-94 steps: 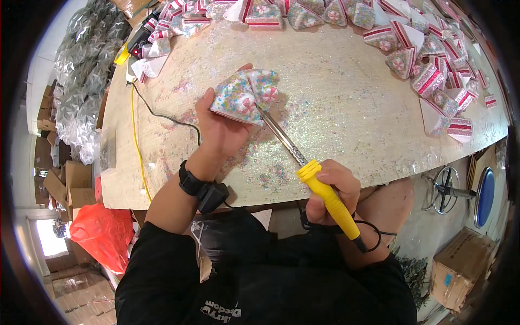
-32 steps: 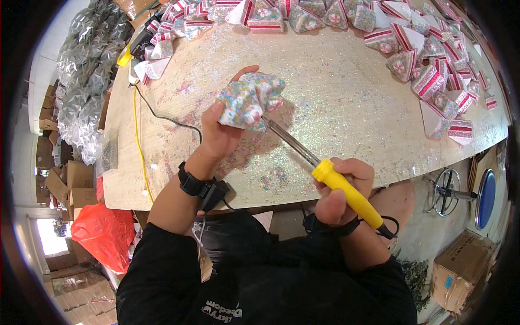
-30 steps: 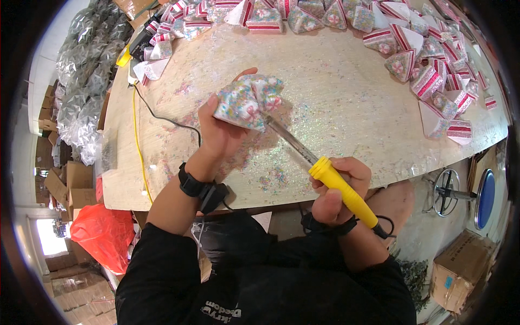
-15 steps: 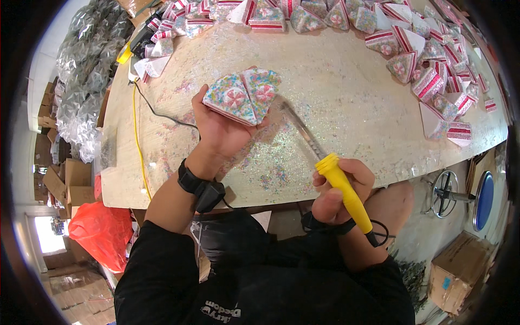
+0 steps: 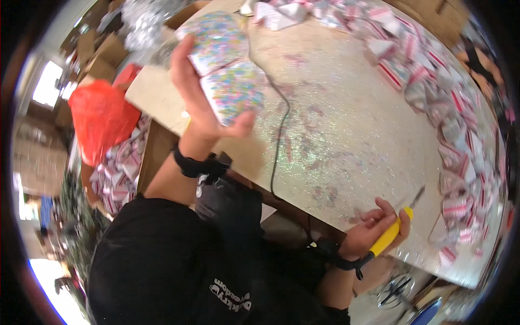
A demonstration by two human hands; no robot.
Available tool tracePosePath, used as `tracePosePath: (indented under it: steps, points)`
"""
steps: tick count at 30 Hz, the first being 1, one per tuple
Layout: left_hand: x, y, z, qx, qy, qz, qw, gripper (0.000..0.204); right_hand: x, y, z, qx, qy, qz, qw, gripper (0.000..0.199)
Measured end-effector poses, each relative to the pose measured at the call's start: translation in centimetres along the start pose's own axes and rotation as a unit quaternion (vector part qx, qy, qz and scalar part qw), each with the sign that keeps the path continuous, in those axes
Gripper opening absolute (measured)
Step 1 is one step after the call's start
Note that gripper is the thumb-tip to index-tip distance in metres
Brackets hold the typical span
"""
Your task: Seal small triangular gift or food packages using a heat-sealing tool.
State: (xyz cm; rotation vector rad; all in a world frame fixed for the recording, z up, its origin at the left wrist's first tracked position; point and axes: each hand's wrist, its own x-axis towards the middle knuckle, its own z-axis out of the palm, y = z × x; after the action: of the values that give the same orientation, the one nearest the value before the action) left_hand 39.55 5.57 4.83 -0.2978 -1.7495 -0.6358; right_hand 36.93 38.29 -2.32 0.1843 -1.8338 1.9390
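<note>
My left hand [image 5: 203, 114] is raised over the table's left side, its fingers wrapped along the edge of a pair of toy cake slices [image 5: 234, 89]. The two wedges lie side by side with a seam between them, and their tops are speckled with pastel sprinkles. Lower right, near the table's front edge, my right hand [image 5: 371, 233] grips a soldering iron [image 5: 389, 238] by its yellow handle. The iron's metal tip points up and away, apart from the cake slices. Motion slightly blurs the left hand and the wedges.
Many pink-and-white cake slices [image 5: 452, 157] line the table's far and right edges. Glitter covers the tabletop [image 5: 325, 108], and a dark cable [image 5: 284, 108] crosses it. Left of the table, a red plastic bag [image 5: 103, 122] rests by a box of more slices [image 5: 119, 176]. A stool stands lower right.
The view has turned left. My left hand has lifted the cake slices leftward, off the table's middle. The soldering iron has moved away from them, toward the lower right.
</note>
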Motion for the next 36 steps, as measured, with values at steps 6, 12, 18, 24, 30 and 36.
tracePosePath:
  steps: [6, 12, 18, 24, 30, 36]
  points:
    - [-5.9, -5.7, -21.9, 0.239, 0.041, -0.063, 0.968, 0.105, 0.8, 0.0, 1.9, -0.078, 0.038, -0.002, 0.996, 0.024]
    - [-19.6, -8.6, -31.6, 0.577, -0.082, -0.478, 0.657, 0.089, 2.3, 1.2, 1.5, -0.104, -0.009, -0.153, 0.983, 0.020]
    - [-19.3, -12.8, -28.2, 0.442, -0.054, -0.505, 0.739, 0.073, 1.9, 3.5, 1.2, 0.089, -0.007, -0.135, 0.987, 0.015]
    - [-27.5, -8.5, -33.4, 0.327, -0.060, -0.508, 0.794, 0.059, 1.8, 3.3, 0.8, -0.122, -0.046, -0.242, 0.961, 0.018]
    - [-27.8, -13.1, -35.2, 0.236, -0.099, -0.528, 0.810, 0.048, 1.2, 1.1, 1.6, -0.288, -0.094, -0.281, 0.911, 0.023]
    - [-27.8, -17.1, -34.7, 0.214, -0.088, -0.415, 0.880, 0.042, 1.3, 1.4, 2.9, -0.321, -0.092, -0.285, 0.898, 0.025]
